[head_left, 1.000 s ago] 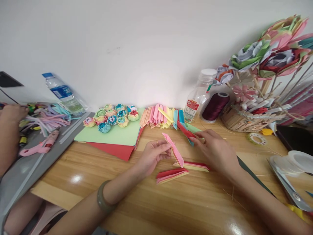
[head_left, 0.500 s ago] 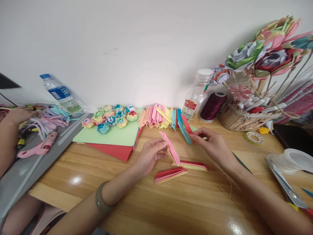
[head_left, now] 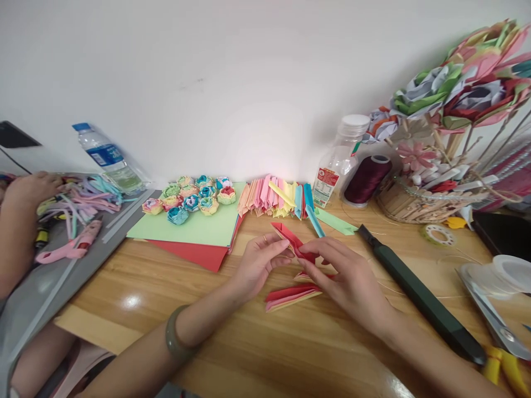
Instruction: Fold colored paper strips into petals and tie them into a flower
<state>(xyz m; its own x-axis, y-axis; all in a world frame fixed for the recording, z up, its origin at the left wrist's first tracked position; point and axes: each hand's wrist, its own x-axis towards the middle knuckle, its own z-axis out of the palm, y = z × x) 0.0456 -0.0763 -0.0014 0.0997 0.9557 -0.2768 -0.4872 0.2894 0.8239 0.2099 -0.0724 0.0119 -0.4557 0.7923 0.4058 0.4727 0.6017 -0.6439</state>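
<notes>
Between thumb and fingers, my left hand (head_left: 259, 258) pinches a small nested stack of folded paper pieces, with a red folded paper piece (head_left: 284, 231) lying on top. My right hand (head_left: 348, 273) grips the right end of that red piece. Below the hands, on the wooden table, lies a nested set of red, pink and yellow folded papers (head_left: 292, 296). A second set (head_left: 302, 275) is partly covered by my right hand. Behind them, a row of folded paper pieces (head_left: 269, 196) in orange, pink, yellow and blue stands by the wall, and one blue piece (head_left: 316, 222) leans out of it.
Several paper flowers (head_left: 191, 203) sit on green paper sheets (head_left: 199, 235). At right are a dark green long tool (head_left: 423, 293), scissors (head_left: 495, 320), tape (head_left: 438, 235), a thread spool (head_left: 367, 181), a jar (head_left: 334, 166) and a basket (head_left: 415, 204). Another person's hand (head_left: 33, 190) is at far left.
My right hand has brought the red folded paper leftward from beside the row onto the stack in my left hand. The dark green tool and a green strip have come into clearer view.
</notes>
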